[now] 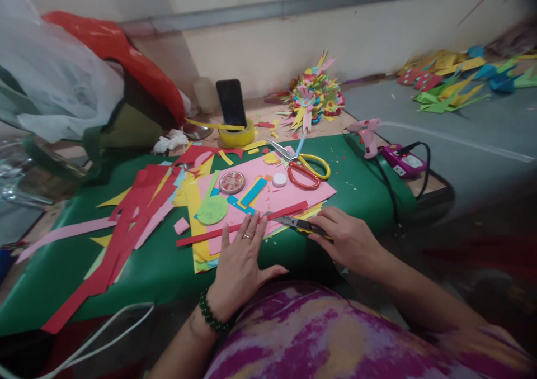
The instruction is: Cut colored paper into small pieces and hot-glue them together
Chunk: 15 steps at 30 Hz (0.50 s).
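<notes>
My left hand (241,261) lies flat with fingers stretched out, pressing on the near edge of a pink paper sheet (289,192) and a long red paper strip (235,228). My right hand (342,233) is closed on the handle of small dark scissors (293,221), whose blades point left at the red strip's end. Both rest on a green-covered table (361,189). On the pink sheet lie a green paper circle (212,209), blue strips (253,192), a round tin (231,182) and a white cap (279,179).
Red-and-yellow-handled scissors (304,169) lie at the back of the pink sheet. Red and yellow paper scraps (134,217) spread at left. A phone (231,102) leans in a yellow tape roll (237,137). A pink glue gun (368,136), a paper flower pile (312,96) and a plastic bag (54,71) stand around.
</notes>
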Each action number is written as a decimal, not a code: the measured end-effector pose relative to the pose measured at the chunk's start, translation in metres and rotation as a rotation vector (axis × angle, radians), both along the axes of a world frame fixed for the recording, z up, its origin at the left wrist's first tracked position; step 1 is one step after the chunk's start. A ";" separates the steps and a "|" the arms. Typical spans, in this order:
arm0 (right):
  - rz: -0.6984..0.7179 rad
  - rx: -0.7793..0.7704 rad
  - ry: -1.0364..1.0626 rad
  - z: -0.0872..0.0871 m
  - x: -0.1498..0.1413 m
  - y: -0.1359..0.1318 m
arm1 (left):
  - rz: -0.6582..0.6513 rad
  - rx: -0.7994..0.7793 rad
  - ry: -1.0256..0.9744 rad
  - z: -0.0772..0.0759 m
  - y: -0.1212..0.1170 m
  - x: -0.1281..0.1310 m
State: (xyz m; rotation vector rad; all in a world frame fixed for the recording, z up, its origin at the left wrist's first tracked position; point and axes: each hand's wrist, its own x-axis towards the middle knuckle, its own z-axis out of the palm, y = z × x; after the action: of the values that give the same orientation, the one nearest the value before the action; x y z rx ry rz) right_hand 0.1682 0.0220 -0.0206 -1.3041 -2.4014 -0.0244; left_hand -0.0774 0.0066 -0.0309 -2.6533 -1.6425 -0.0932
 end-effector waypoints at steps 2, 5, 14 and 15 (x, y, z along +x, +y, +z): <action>0.008 0.003 0.005 0.000 -0.001 -0.001 | 0.005 0.002 0.003 0.001 0.000 0.000; 0.018 -0.001 0.009 -0.001 -0.003 -0.001 | -0.001 0.001 0.004 0.001 0.000 0.000; 0.014 -0.031 0.025 -0.001 -0.012 0.000 | 0.011 -0.004 0.015 0.002 -0.001 0.001; 0.016 -0.031 0.028 -0.001 -0.012 0.000 | 0.014 0.000 0.015 0.003 -0.002 -0.001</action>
State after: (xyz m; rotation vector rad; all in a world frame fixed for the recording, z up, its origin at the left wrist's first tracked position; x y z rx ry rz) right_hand 0.1564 0.0224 -0.0211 -1.2903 -2.3978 0.0347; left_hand -0.0784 0.0044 -0.0283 -2.6353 -1.6566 -0.0722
